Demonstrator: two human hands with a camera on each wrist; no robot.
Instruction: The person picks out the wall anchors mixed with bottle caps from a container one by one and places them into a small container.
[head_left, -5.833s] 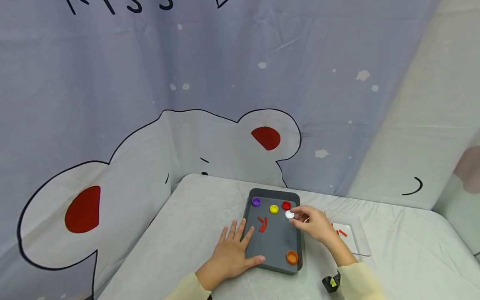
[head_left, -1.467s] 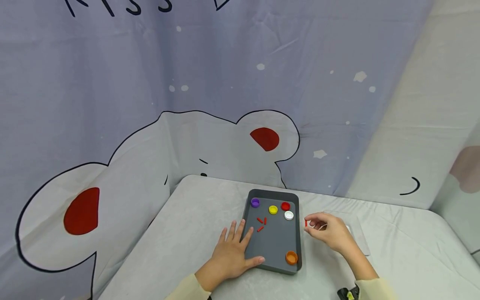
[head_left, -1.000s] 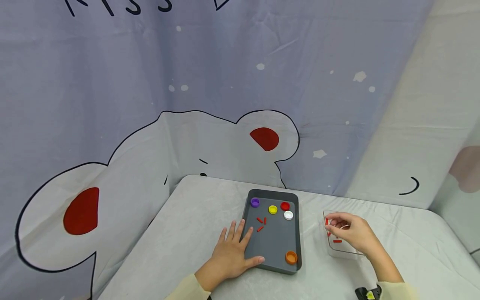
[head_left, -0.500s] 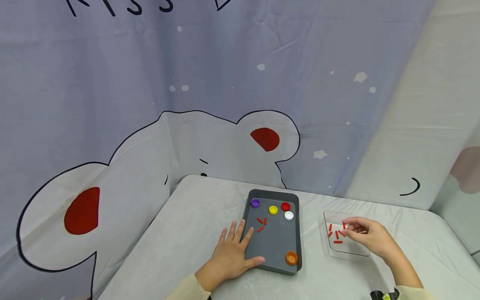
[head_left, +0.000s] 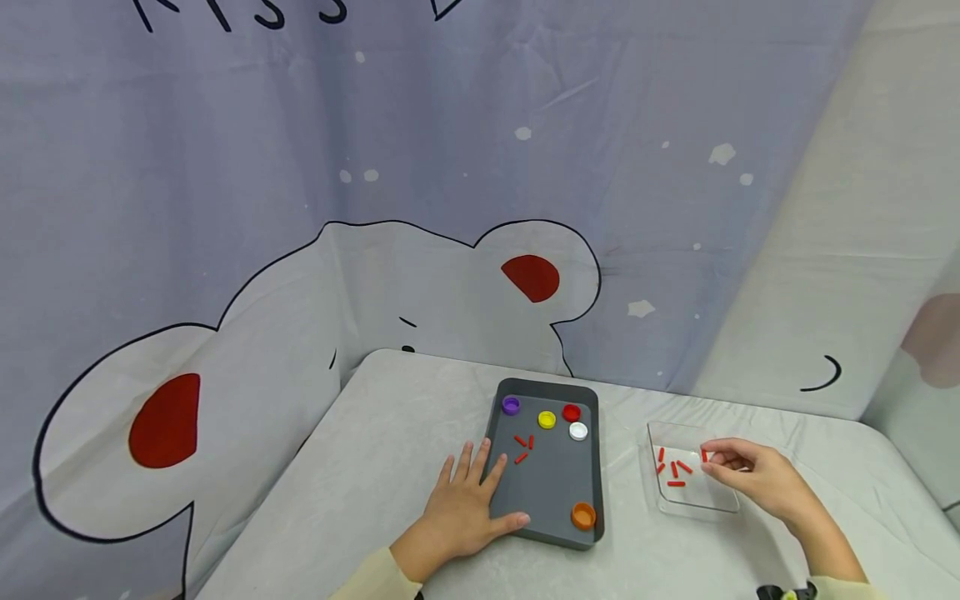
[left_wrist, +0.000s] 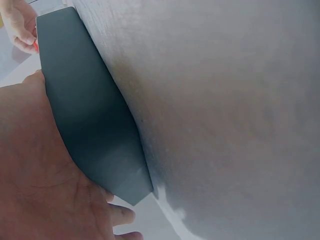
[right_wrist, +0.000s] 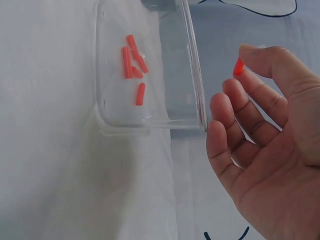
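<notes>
So one red stick (head_left: 704,456) is pinched in the right hand (head_left: 761,479), long axis running thumb to fingertip, right by the clear box (head_left: 705,494), while the left hand (head_left: 461,512) sits farther off, spread against the gray tray (head_left: 551,492).

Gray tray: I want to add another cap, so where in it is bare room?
The widest bare patch in the gray tray lies between the three red sticks, the orange cap and the left hand. The far end is crowded: purple cap, yellow cap, red cap and white cap, the last two close together.
</notes>
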